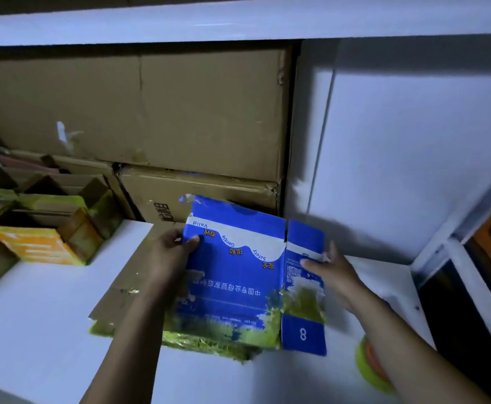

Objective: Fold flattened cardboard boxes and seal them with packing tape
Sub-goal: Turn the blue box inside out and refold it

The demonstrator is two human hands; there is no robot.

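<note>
A flattened blue and white printed box (238,275) with green grass art is held up over the white table (43,316). My left hand (171,252) grips its left edge, thumb on the printed face. My right hand (334,269) holds the narrow right side panel, thumb on the front and fingers behind. Under it lies a pile of more flattened boxes (118,301), brown side up with green edges. A roll of tape (369,365), green and orange, lies partly hidden under my right forearm.
Large brown cartons (151,112) are stacked against the back under a white shelf. Folded yellow and green boxes (43,228) stand at the left. A white panel wall (398,141) and a white frame (448,237) close off the right side.
</note>
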